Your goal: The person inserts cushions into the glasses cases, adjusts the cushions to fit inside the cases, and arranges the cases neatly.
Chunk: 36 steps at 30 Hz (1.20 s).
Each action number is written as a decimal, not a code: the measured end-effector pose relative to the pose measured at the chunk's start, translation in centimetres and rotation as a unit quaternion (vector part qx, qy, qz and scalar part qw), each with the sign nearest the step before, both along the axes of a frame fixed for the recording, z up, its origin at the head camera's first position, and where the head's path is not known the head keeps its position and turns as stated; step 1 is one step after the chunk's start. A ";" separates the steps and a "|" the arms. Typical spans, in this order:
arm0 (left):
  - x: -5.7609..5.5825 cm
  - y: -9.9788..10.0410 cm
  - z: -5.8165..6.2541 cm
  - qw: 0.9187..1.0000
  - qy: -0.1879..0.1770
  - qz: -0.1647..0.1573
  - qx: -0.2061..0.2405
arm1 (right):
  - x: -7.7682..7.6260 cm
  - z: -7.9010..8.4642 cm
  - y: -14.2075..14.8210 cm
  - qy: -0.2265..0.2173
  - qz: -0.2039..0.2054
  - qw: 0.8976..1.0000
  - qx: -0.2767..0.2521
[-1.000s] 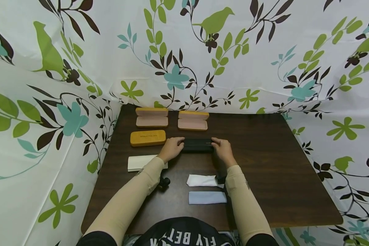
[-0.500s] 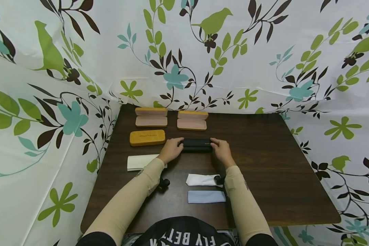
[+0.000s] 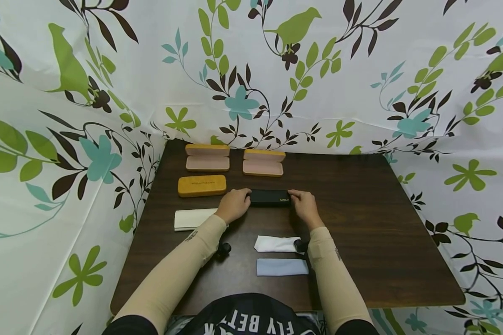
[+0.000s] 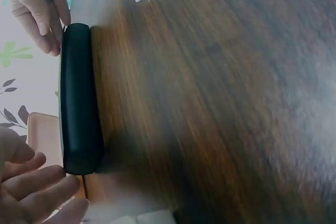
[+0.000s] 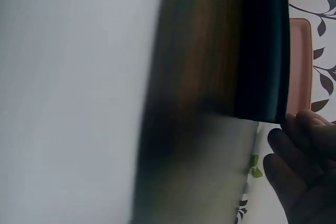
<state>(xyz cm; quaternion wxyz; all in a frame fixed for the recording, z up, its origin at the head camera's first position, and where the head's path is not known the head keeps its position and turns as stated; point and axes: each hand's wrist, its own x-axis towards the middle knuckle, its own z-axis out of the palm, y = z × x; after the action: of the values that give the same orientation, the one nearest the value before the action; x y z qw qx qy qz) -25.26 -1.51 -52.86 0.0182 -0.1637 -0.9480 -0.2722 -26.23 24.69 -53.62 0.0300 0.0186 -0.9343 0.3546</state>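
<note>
A black glasses case [image 3: 270, 198] lies across the middle of the table, its smooth face showing small gold lettering near the right end. My left hand [image 3: 234, 204] holds its left end by the fingertips, and my right hand [image 3: 305, 207] pinches the right end. In the left wrist view the dark case [image 4: 81, 98] is seen end-on, with the left-hand fingers [image 4: 42, 190] right at its near end. The right wrist view has the right hand [image 5: 310, 166] with fingertips at the corner of the case [image 5: 262, 51].
Two yellow glasses cases with pink linings, one left [image 3: 207, 163] and one right [image 3: 262, 167], stand open at the back. A closed yellow case [image 3: 202, 185] and a folded cream cloth [image 3: 192, 219] lie left. Nearer me are a white cloth [image 3: 274, 244] and a blue cloth [image 3: 282, 267].
Earlier the black case showed two dark bands with a lengthwise line between them; now a single smooth face with gold lettering is up. Both hands stay at its ends.
</note>
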 end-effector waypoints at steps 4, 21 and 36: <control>0.3 0.1 0.6 0.996 0.074 0.012 -0.050 | 0.4 0.5 0.6 0.002 0.000 1.000 0.007; 4.9 2.6 -0.6 0.967 -0.044 -0.204 -0.146 | 5.4 2.8 1.7 -0.258 0.176 0.908 0.279; 5.6 3.5 -1.4 0.959 -0.070 -0.241 -0.136 | 6.4 2.1 1.1 -0.272 0.214 0.908 0.235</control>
<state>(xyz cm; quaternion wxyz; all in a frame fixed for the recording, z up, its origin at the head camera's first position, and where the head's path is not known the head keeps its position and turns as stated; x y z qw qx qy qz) -19.68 2.01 -54.27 -0.1367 -0.3684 -0.9076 -0.1482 -19.78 25.74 -51.50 -0.3070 0.1275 -0.9362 0.1137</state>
